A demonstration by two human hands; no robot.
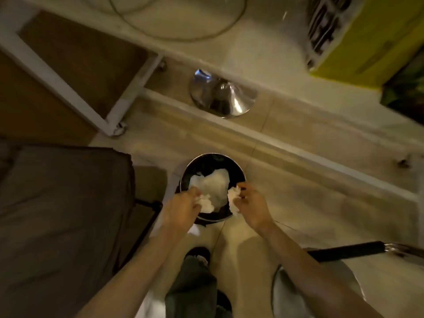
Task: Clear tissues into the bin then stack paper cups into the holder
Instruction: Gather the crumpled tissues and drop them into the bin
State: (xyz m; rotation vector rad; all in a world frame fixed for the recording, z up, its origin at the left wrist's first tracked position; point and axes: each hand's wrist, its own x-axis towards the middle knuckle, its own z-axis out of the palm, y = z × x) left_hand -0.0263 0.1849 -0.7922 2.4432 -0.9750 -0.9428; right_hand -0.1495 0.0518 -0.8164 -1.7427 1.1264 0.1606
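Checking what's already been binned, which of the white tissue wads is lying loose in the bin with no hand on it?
The big wad deep in the bin. The smaller wads are pinched in the left hand and right hand at the rim.

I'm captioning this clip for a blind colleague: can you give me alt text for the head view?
Seen from above, a person's left hand and right hand each hold crumpled white tissues over a round black bin on a tiled floor; more tissue lies inside. A chrome stool base stands beyond it.
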